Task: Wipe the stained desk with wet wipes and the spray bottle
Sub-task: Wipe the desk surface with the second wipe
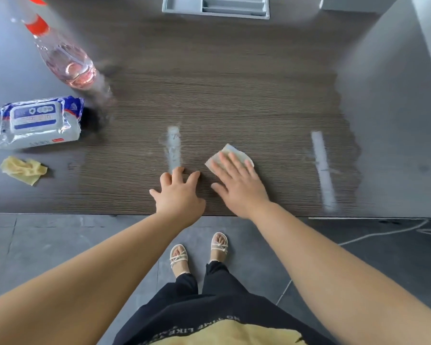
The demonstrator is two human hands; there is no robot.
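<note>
A: Where is the wipe [230, 155] at this moment?

B: Just right of the frame's middle, flat on the dark wood-grain bench [234, 95], under the right hand [237, 181]. The palm and spread fingers [232, 161] press down on it; nothing is pinched, only weighed down.

A: How would it handle?

B: I judge it thin, limp and damp. It should cling to the surface and bunch up if pushed by one edge, so a flat palm over its middle looks like the best hold. It is light enough to lift by any corner.

A: And the other hand?

B: The left hand [178, 192] rests near the bench's front edge, fingers curled and fingertips touching the wood, holding nothing. It sits right at the lower end of a pale streak [173, 148].

A: So that streak is to the wipe's left?

B: Yes, near it but apart. A second pale streak [322, 168] runs well to the right, untouched by either hand.

A: What of the supplies?

B: The spray bottle [60, 53] stands at upper left, clear plastic with pinkish liquid and an orange collar. It probably feels stiff and somewhat heavy; take it at the neck. Below it lies the wipes pack [39, 122], soft and crinkly, its lid closed. Lower left lies a crumpled yellow cloth [23, 170]. A gray tray [215, 7] sits at the top edge.
</note>
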